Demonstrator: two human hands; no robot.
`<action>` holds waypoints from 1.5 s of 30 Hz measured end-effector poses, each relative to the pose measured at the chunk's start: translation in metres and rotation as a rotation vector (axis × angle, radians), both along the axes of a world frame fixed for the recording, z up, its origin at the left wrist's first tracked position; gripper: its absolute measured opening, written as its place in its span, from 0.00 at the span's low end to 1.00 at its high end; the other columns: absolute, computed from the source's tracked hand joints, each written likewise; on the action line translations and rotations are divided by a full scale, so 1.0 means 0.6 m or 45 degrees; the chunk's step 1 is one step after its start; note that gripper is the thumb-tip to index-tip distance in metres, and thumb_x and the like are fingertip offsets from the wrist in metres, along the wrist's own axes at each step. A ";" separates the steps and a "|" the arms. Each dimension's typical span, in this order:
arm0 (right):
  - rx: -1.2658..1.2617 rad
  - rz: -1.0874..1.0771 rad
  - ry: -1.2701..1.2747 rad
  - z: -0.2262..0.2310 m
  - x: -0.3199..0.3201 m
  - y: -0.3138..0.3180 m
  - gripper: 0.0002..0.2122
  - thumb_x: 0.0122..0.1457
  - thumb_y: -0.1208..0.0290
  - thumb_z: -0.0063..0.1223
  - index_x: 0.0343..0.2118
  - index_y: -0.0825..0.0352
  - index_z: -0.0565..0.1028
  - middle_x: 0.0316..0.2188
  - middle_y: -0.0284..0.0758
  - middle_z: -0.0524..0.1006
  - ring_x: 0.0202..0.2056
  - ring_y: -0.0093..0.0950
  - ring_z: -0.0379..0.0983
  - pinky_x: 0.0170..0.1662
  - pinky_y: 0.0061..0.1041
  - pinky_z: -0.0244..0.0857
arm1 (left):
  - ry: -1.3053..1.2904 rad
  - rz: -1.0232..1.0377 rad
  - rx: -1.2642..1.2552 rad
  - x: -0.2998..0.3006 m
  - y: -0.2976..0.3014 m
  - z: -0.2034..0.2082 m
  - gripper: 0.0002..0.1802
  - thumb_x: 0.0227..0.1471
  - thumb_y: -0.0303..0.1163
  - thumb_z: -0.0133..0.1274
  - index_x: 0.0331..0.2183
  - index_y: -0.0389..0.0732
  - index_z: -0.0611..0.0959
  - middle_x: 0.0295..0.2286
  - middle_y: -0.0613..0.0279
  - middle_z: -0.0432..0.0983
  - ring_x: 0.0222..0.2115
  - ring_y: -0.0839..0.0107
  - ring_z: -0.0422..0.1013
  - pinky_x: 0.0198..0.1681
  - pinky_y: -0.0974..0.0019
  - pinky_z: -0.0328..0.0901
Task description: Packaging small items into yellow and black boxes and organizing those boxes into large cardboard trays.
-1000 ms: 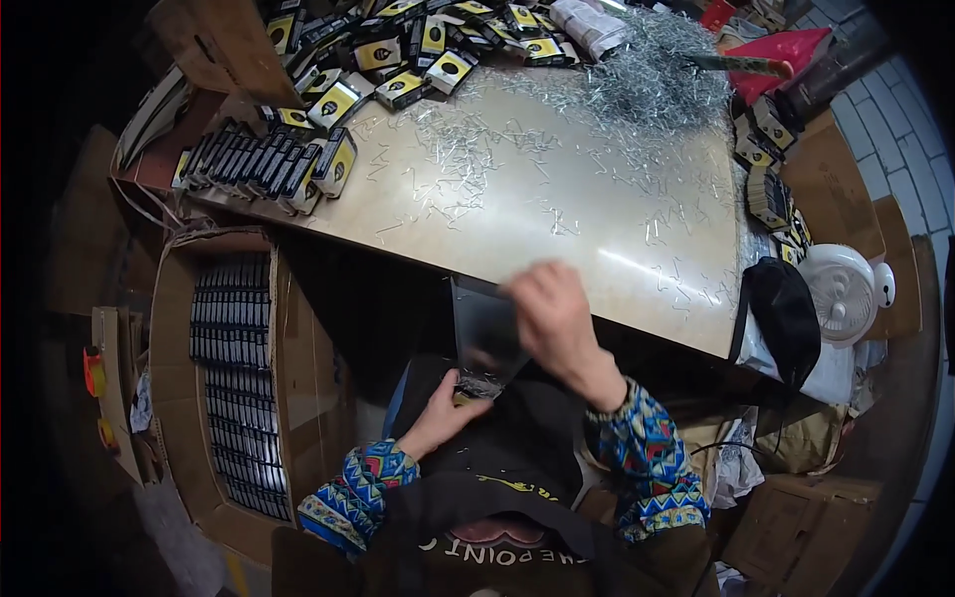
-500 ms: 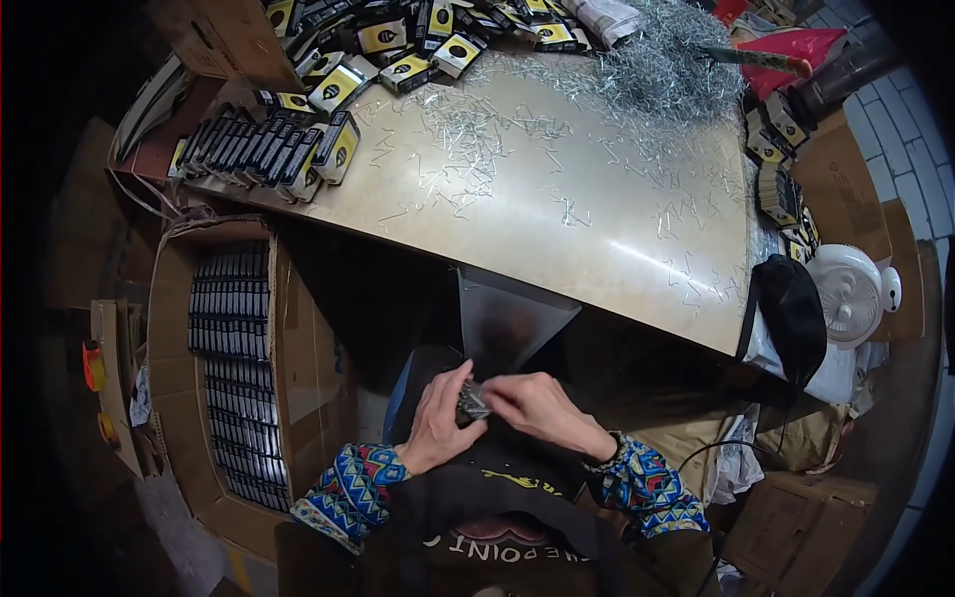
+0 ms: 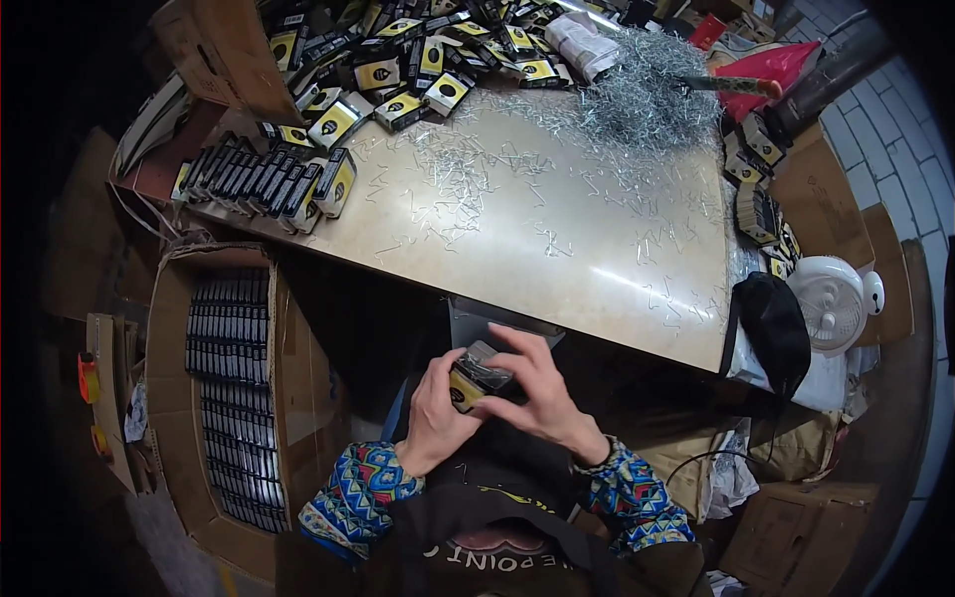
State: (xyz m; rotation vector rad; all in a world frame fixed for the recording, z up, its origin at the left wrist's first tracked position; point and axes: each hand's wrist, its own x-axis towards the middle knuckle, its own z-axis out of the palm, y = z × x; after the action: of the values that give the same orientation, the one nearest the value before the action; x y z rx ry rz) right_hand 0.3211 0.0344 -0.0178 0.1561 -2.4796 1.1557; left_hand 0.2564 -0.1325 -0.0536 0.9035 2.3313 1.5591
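In front of my apron, below the table's edge, I hold a small black-and-yellow cardboard box (image 3: 464, 391). Its upper end shows grey, shiny contents or a flap; I cannot tell which. My left hand (image 3: 436, 420) wraps the box's left side with closed fingers. On its right side my right hand (image 3: 542, 396) has its thumb against the lower edge and bent fingers at the upper end, the forefinger lifted. Small bent metal wires (image 3: 453, 194) lie scattered over the table (image 3: 587, 269), with a dense heap of wires (image 3: 652, 95) at the far right.
Similar boxes form a pile (image 3: 398, 75) at the back and a standing row (image 3: 264, 179) at the table's left. A large carton (image 3: 284, 398) packed with dark boxes stands to my left. At the right are a white fan (image 3: 828, 303) and a black bag (image 3: 774, 333).
My hands have risen slightly, and the box has turned so its yellow face shows. The right hand's fingers have spread from a pinch to around the box's end. The view has shifted a little.
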 end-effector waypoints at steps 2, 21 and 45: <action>0.059 -0.017 0.089 -0.007 -0.010 -0.013 0.17 0.49 0.76 0.66 0.42 0.69 0.73 0.55 0.47 0.68 0.48 0.39 0.72 0.49 0.31 0.68 | 0.143 -0.027 -0.013 0.003 0.005 0.001 0.41 0.35 0.27 0.67 0.52 0.33 0.67 0.39 0.44 0.72 0.40 0.46 0.72 0.43 0.56 0.69; -0.155 -0.119 -0.022 -0.011 -0.009 -0.004 0.10 0.53 0.80 0.59 0.39 0.69 0.78 0.48 0.44 0.75 0.43 0.38 0.72 0.45 0.30 0.68 | 0.148 -0.069 -0.079 -0.018 -0.005 0.011 0.38 0.36 0.27 0.65 0.51 0.35 0.68 0.40 0.46 0.73 0.41 0.50 0.73 0.44 0.60 0.69; -0.572 -0.273 -0.159 -0.004 0.014 -0.013 0.06 0.54 0.81 0.58 0.35 0.72 0.79 0.33 0.39 0.78 0.32 0.29 0.76 0.34 0.24 0.70 | -0.126 0.015 0.051 -0.018 0.008 0.027 0.41 0.42 0.30 0.67 0.55 0.35 0.65 0.42 0.50 0.74 0.40 0.63 0.74 0.44 0.65 0.69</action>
State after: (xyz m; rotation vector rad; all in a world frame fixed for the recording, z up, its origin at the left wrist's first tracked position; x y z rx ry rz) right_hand 0.3294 0.0268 -0.0202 -0.3080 -2.1989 1.6233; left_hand 0.2455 -0.1275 -0.0375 0.8033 2.2492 1.6214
